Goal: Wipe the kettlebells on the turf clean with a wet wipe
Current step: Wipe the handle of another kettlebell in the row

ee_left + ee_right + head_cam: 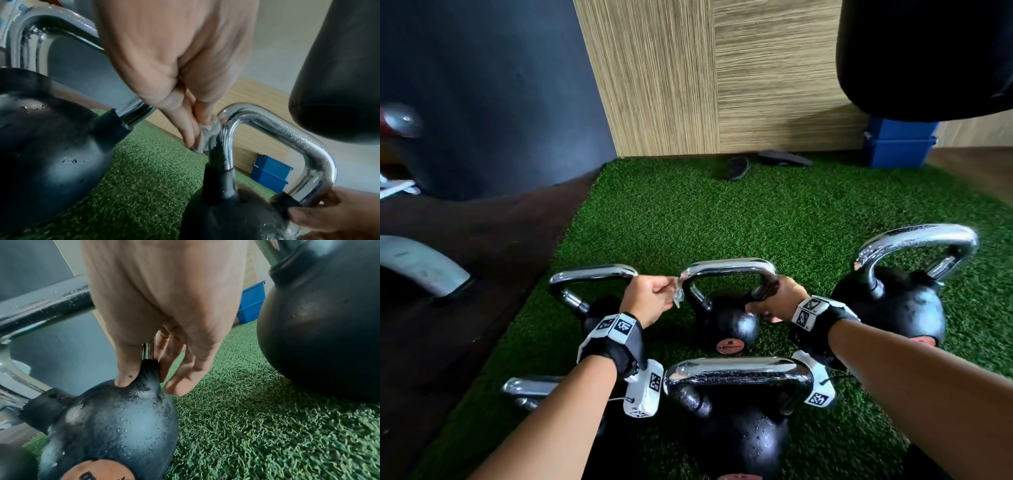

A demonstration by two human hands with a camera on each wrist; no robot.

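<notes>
Several black kettlebells with chrome handles stand on the green turf (722, 212). My left hand (650, 298) pinches a small crumpled wet wipe (677, 294) and presses it to the left corner of the middle kettlebell's (726, 322) chrome handle (726, 267). In the left wrist view the wipe (209, 131) is bunched against that handle (267, 126) under my left hand (185, 97). My right hand (774, 301) grips the right leg of the same handle where it meets the body; my right hand (164, 344) has thumb and fingers round that joint on the wet kettlebell (115, 418).
Other kettlebells stand at left (592, 291), front (739, 411) and right (893, 301). A black punching bag (928, 51) hangs at top right. A blue bin (897, 144) and dark slippers (738, 168) sit by the wooden wall. Dark floor borders the turf on the left.
</notes>
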